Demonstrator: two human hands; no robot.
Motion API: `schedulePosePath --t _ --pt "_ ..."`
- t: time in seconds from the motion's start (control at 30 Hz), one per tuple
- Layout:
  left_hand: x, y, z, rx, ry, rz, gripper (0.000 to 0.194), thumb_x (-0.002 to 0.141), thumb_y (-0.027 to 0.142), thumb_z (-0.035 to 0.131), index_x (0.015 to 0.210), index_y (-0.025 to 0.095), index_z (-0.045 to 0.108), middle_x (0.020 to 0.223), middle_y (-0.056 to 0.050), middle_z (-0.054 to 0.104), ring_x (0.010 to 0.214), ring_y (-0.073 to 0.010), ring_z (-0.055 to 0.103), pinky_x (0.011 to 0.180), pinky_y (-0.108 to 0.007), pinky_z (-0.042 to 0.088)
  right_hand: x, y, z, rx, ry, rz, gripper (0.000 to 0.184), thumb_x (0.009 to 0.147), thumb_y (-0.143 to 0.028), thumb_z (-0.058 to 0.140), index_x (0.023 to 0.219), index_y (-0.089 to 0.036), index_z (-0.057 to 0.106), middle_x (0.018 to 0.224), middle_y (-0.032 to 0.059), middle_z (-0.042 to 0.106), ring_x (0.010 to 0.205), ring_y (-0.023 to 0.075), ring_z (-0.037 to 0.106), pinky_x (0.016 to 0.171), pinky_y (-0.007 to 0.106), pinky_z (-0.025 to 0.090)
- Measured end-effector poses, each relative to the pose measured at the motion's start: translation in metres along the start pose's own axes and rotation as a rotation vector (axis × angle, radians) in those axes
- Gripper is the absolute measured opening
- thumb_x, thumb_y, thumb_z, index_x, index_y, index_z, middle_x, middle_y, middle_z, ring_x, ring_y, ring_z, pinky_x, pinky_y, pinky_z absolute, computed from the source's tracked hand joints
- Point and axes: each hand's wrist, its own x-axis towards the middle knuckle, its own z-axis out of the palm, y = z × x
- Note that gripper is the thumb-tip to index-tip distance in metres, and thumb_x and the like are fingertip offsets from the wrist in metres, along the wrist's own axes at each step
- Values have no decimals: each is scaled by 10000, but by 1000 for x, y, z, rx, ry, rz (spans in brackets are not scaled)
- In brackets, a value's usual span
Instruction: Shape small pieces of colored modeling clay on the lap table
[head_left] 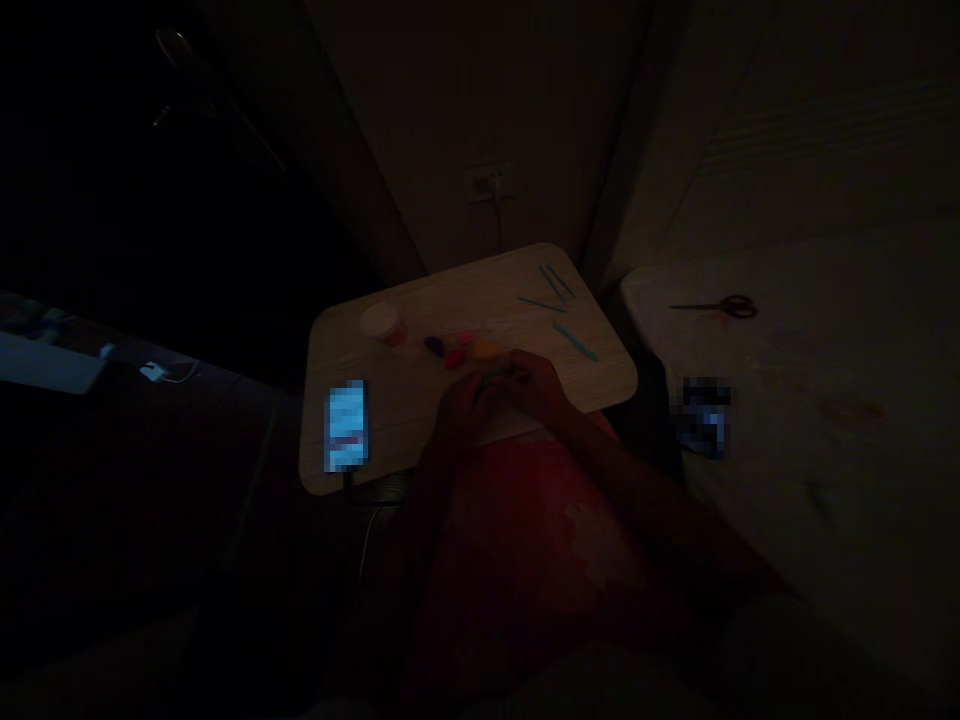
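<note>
The room is very dark. My left hand (pixel 460 404) and my right hand (pixel 537 384) come together over the front edge of a small wooden table (pixel 420 430). Between their closed fingers is a small green piece of modelling clay (pixel 492 377), its shape mostly hidden. Just past the hands lie lumps of clay: a yellow-orange one (pixel 486 350), a red one (pixel 454 358), a pink one (pixel 466 338) and a dark purple one (pixel 434 345).
A round tub (pixel 382 323) stands at the table's left back. A lit, blurred phone (pixel 346 426) lies at front left. Several thin teal sticks (pixel 541 303) and a teal modelling tool (pixel 576 342) lie at right. Scissors (pixel 724 307) rest on the pale surface beyond.
</note>
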Motion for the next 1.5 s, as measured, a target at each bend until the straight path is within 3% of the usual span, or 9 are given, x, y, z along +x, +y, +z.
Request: schedulePosePath --t 0.23,0.47,0.57,0.73,0.93,1.2,1.5 --pt "-1 5 -1 87 -5 14 303 972 432 622 1139 181 649 1070 -105 725 942 -248 671 874 -377 540 -1 1 2 -28 7 7 297 849 -464 695 744 -202 606 717 2 619 668 144 521 650 279 415" --pt "-4 4 0 191 -5 33 276 1022 421 524 1021 182 662 989 -104 717 885 -244 641 846 -384 520 -1 4 3 -172 -116 -40 278 975 -453 565 889 -197 634 842 46 675 752 179 574 715 309 425" --pt "-4 4 0 99 -17 40 333 1049 417 463 929 181 664 909 -86 711 814 -222 624 806 -362 511 -2 4 5 -242 -167 -50 313 1032 -443 480 951 -199 659 933 72 707 828 201 608 770 322 434" --pt "-2 2 -1 -102 38 76 422 1059 459 437 818 183 647 769 -50 666 702 -183 581 729 -318 478 -3 3 2 -286 -229 -36 343 1049 -461 464 911 -211 654 838 47 687 756 187 576 723 299 401" --pt "-1 3 -3 -141 121 96 435 1043 483 466 761 185 609 709 -35 616 647 -169 534 655 -306 418 -1 5 -1 -157 -279 -65 306 997 -464 549 856 -202 621 815 28 660 731 166 545 691 283 385" --pt "-1 1 -5 -471 27 9 560 991 674 458 801 181 643 738 -44 621 658 -176 538 622 -311 414 1 2 -6 43 -218 -57 297 993 -415 515 880 -185 662 842 35 683 772 176 586 743 293 442" --pt "0 2 -8 -424 -9 -12 478 904 638 641 766 181 611 702 -1 572 662 -154 510 623 -286 397 -2 5 -1 -129 -311 -128 289 1037 -391 424 887 -210 593 860 58 671 755 188 576 750 321 459"
